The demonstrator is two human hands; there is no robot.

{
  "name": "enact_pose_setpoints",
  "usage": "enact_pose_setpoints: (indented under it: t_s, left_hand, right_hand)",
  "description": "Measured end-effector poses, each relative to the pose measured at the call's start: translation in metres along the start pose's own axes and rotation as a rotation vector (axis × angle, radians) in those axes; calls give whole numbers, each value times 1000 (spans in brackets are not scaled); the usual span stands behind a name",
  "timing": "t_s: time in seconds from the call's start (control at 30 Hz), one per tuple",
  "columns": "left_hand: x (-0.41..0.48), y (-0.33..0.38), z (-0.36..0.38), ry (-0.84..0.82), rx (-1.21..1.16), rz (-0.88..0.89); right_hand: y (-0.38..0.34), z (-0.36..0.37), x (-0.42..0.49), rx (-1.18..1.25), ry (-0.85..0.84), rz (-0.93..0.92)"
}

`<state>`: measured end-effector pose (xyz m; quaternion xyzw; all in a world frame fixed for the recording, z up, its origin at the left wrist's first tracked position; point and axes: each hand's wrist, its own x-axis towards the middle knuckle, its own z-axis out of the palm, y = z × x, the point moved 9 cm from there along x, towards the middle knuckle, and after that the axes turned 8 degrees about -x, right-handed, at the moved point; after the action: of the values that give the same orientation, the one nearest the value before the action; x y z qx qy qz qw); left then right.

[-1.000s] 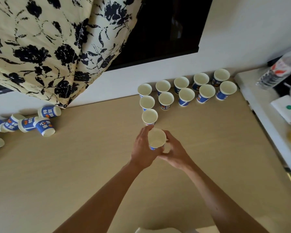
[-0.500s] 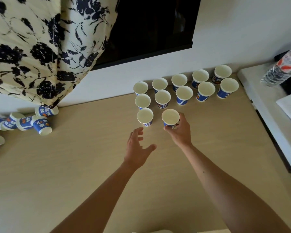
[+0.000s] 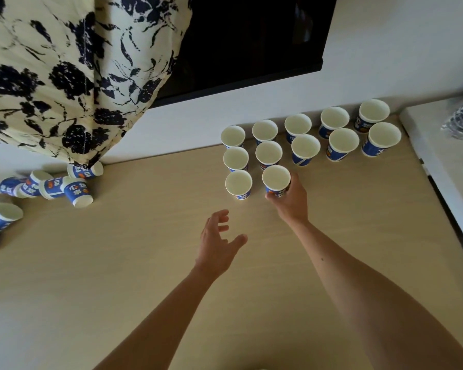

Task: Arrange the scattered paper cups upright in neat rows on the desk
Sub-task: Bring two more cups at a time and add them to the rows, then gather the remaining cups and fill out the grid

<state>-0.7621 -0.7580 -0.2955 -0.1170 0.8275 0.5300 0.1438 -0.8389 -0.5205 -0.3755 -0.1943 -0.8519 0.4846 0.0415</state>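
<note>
The right hand (image 3: 289, 202) grips one paper cup (image 3: 276, 180) from its near side, with fingers and thumb curled round the blue wall. This cup is upright, mouth up, and it is the second one in the front row, just beside a neighbour cup (image 3: 238, 184) on its left. Whether its base touches the tabletop (image 3: 145, 276) cannot be told. Behind these two stand the upright cups (image 3: 305, 149) in two full rows, five in each, near the wall. The left hand (image 3: 219, 247) holds nothing. Its fingers are spread and loosely bent above the tabletop, near the front row but apart from it. Well apart on the left, under the flowered curtain (image 3: 51, 76), several tipped cups (image 3: 78, 194) lie on their sides in a loose heap.
</note>
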Motion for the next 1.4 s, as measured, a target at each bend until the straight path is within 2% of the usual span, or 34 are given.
enact_pose_setpoints:
  t_s: [0.7,0.97,1.17,1.4]
  left_hand:
    - [-5,-25,-42,57,-18,-16]
    - [-11,-47,-77,103,-115,-69]
    - [-14,-87,-126,169,-154,-95]
    - [3,-133,-227,243,-195,-109]
  right_hand:
    - [2,7,4,47,27,14]
    - [26,3,-84,-24,163,41]
    - [-9,58,-148,-117,38,-36]
    - [-120,158,-173,-151,-142,-189]
